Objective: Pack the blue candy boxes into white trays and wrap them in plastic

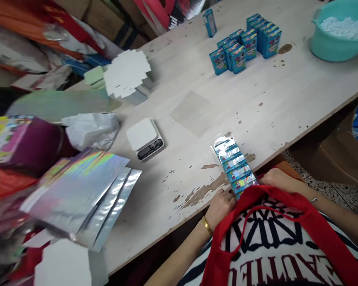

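Observation:
A clear plastic sleeve (238,167) filled with a row of small blue printed boxes lies at the table's front edge, close to my body. My left hand (222,206), with a gold-coloured band at the wrist, has its fingers curled against the left side of the sleeve's near end. On the opposite side, my right hand (276,179) grips the same near end, its fingertips hidden by the sleeve and the red apron strap (268,190). The strap also covers the lowest part of the package.
Groups of similar blue boxes (238,57) stand at the back, one box (209,23) apart. A turquoise tub (331,43) holds white pieces. Left are a small scale (146,139), stacked white cards (127,73) and shiny silver pouches (77,194). An open carton (340,147) stands right, below the table.

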A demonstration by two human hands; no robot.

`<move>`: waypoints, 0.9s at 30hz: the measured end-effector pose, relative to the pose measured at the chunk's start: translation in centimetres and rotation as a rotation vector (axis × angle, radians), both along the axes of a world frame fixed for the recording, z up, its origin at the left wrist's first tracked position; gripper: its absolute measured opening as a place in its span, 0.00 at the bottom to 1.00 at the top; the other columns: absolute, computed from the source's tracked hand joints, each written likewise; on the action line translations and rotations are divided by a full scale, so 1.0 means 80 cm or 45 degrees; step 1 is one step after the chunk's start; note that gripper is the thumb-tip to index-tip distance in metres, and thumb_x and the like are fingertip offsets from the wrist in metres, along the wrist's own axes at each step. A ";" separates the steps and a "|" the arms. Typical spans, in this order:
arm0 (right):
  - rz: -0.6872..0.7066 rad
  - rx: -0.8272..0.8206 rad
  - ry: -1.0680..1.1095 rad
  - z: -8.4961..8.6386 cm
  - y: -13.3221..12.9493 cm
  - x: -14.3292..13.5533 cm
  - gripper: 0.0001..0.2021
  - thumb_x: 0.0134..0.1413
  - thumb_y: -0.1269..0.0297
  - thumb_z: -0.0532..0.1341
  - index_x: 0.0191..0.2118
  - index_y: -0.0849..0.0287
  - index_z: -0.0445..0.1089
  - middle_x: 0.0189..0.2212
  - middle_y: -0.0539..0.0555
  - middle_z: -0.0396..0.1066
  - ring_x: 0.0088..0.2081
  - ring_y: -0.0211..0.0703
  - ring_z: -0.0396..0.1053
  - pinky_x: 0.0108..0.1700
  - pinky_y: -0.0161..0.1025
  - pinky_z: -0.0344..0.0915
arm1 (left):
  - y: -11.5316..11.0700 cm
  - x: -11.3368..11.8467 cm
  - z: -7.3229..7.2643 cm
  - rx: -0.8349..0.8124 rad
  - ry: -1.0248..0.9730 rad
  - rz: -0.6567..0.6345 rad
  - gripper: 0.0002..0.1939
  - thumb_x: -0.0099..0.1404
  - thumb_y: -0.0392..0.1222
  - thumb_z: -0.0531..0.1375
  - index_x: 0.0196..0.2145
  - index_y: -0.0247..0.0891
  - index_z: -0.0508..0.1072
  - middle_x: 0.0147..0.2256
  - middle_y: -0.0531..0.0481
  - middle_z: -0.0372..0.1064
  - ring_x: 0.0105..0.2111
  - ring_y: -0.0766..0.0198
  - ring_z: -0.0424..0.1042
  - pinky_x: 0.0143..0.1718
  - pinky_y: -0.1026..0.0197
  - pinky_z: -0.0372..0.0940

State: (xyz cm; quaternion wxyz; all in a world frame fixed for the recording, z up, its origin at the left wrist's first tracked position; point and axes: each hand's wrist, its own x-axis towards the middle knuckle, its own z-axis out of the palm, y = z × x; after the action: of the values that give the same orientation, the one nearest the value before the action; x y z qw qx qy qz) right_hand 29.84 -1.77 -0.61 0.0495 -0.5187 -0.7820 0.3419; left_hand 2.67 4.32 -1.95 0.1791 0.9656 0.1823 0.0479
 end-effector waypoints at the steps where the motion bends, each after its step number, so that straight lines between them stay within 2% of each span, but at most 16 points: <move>1: -0.018 -0.001 0.022 -0.002 0.001 0.003 0.14 0.56 0.65 0.57 0.20 0.59 0.68 0.19 0.52 0.70 0.21 0.36 0.60 0.26 0.38 0.43 | -0.002 0.002 0.001 0.014 -0.019 0.000 0.21 0.72 0.39 0.47 0.21 0.39 0.68 0.21 0.48 0.66 0.22 0.63 0.64 0.29 0.56 0.52; 3: -0.149 0.028 0.056 -0.006 0.012 0.016 0.15 0.55 0.65 0.57 0.18 0.58 0.66 0.17 0.50 0.67 0.20 0.35 0.58 0.26 0.37 0.44 | 0.003 0.020 0.005 0.038 -0.105 -0.008 0.21 0.72 0.41 0.48 0.23 0.39 0.69 0.20 0.48 0.67 0.24 0.62 0.66 0.29 0.56 0.52; 4: -0.275 0.067 0.076 -0.008 0.022 0.026 0.16 0.55 0.64 0.56 0.18 0.58 0.64 0.16 0.49 0.65 0.20 0.35 0.57 0.25 0.36 0.45 | 0.008 0.037 0.007 0.042 -0.163 -0.003 0.21 0.72 0.41 0.48 0.23 0.39 0.70 0.21 0.48 0.67 0.25 0.61 0.67 0.29 0.56 0.52; 8: -0.900 0.341 0.230 -0.010 0.080 0.088 0.19 0.58 0.55 0.54 0.18 0.57 0.60 0.16 0.48 0.59 0.22 0.36 0.57 0.27 0.35 0.50 | 0.030 0.137 0.018 0.007 -0.347 0.105 0.19 0.73 0.45 0.49 0.30 0.37 0.74 0.27 0.47 0.72 0.29 0.62 0.70 0.33 0.57 0.57; 10: -1.088 0.398 0.313 -0.011 0.102 0.119 0.15 0.57 0.52 0.57 0.25 0.56 0.65 0.17 0.47 0.60 0.24 0.37 0.58 0.28 0.35 0.53 | 0.037 0.176 0.027 -0.051 -0.437 0.076 0.15 0.72 0.47 0.52 0.37 0.38 0.75 0.31 0.47 0.74 0.32 0.63 0.71 0.36 0.59 0.60; 11: -1.174 0.387 0.375 -0.012 0.107 0.131 0.14 0.56 0.50 0.58 0.30 0.56 0.66 0.18 0.46 0.61 0.24 0.37 0.59 0.29 0.35 0.54 | 0.041 0.185 0.031 -0.084 -0.521 0.071 0.14 0.70 0.49 0.54 0.40 0.38 0.75 0.34 0.47 0.75 0.34 0.63 0.72 0.38 0.59 0.62; 12: -1.272 0.363 0.464 -0.012 0.107 0.139 0.15 0.56 0.47 0.58 0.35 0.55 0.66 0.20 0.46 0.63 0.24 0.38 0.60 0.29 0.35 0.56 | 0.047 0.185 0.034 -0.116 -0.629 0.118 0.14 0.69 0.49 0.57 0.43 0.38 0.75 0.37 0.46 0.75 0.37 0.62 0.72 0.40 0.59 0.63; 13: -1.371 0.330 0.577 -0.013 0.104 0.142 0.17 0.56 0.44 0.56 0.38 0.54 0.65 0.22 0.46 0.64 0.25 0.38 0.61 0.29 0.35 0.58 | 0.056 0.177 0.035 -0.137 -0.761 0.239 0.14 0.67 0.50 0.59 0.45 0.38 0.74 0.39 0.45 0.74 0.40 0.61 0.72 0.43 0.58 0.64; 14: -1.460 0.300 0.703 -0.013 0.097 0.141 0.19 0.58 0.41 0.54 0.38 0.53 0.64 0.24 0.47 0.65 0.26 0.38 0.62 0.30 0.35 0.60 | 0.067 0.164 0.033 -0.159 -0.899 0.438 0.16 0.66 0.50 0.60 0.47 0.38 0.73 0.42 0.44 0.73 0.44 0.59 0.71 0.46 0.56 0.64; 16: -1.534 0.269 0.914 -0.014 0.080 0.128 0.22 0.59 0.37 0.50 0.36 0.53 0.62 0.28 0.49 0.66 0.29 0.38 0.64 0.33 0.36 0.63 | 0.094 0.130 0.024 -0.202 -1.123 0.953 0.19 0.64 0.52 0.62 0.48 0.38 0.72 0.46 0.43 0.71 0.49 0.57 0.69 0.49 0.54 0.64; 17: -1.521 0.286 0.965 -0.014 0.072 0.118 0.22 0.59 0.37 0.51 0.34 0.53 0.61 0.29 0.49 0.65 0.30 0.38 0.64 0.34 0.36 0.63 | 0.106 0.113 0.016 -0.314 -1.177 1.164 0.22 0.64 0.54 0.61 0.50 0.38 0.71 0.49 0.42 0.70 0.51 0.57 0.68 0.50 0.54 0.64; 19: -1.474 0.387 0.979 -0.014 0.061 0.099 0.21 0.57 0.40 0.57 0.31 0.54 0.60 0.28 0.47 0.60 0.30 0.37 0.60 0.35 0.35 0.61 | 0.123 0.091 -0.002 -0.733 -1.207 1.343 0.28 0.64 0.63 0.56 0.49 0.37 0.73 0.51 0.41 0.70 0.52 0.56 0.69 0.52 0.53 0.64; 21: -1.472 0.485 0.966 -0.016 0.056 0.086 0.20 0.56 0.44 0.61 0.28 0.54 0.57 0.26 0.45 0.55 0.29 0.36 0.56 0.34 0.35 0.59 | 0.126 0.084 -0.019 -1.194 -1.160 1.263 0.35 0.63 0.70 0.50 0.46 0.36 0.76 0.49 0.40 0.73 0.52 0.53 0.70 0.54 0.50 0.63; 22: -1.487 0.506 0.971 -0.017 0.056 0.083 0.20 0.56 0.45 0.61 0.27 0.54 0.57 0.25 0.45 0.53 0.28 0.36 0.55 0.34 0.35 0.58 | 0.124 0.085 -0.027 -1.335 -1.140 1.179 0.36 0.62 0.71 0.50 0.45 0.36 0.77 0.49 0.41 0.73 0.52 0.52 0.70 0.56 0.50 0.63; 24: -1.510 0.484 1.007 -0.020 0.058 0.082 0.20 0.57 0.46 0.60 0.26 0.54 0.56 0.24 0.45 0.53 0.28 0.36 0.54 0.34 0.34 0.59 | 0.116 0.090 -0.037 -1.414 -1.138 1.036 0.33 0.60 0.69 0.54 0.46 0.39 0.78 0.51 0.43 0.73 0.55 0.51 0.68 0.59 0.50 0.61; 27: -1.555 0.403 1.112 -0.021 0.059 0.087 0.20 0.55 0.45 0.62 0.26 0.54 0.56 0.24 0.45 0.54 0.28 0.36 0.55 0.33 0.34 0.60 | 0.109 0.090 -0.042 -1.364 -1.116 0.914 0.27 0.58 0.61 0.62 0.48 0.41 0.78 0.54 0.46 0.71 0.57 0.50 0.66 0.60 0.49 0.59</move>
State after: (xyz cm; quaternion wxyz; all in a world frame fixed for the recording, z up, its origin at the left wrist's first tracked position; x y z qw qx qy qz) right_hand 36.84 2.97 -2.27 0.6079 -0.6632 -0.3057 0.3117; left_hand 9.86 13.02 -5.34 0.6502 0.5224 0.3944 0.3858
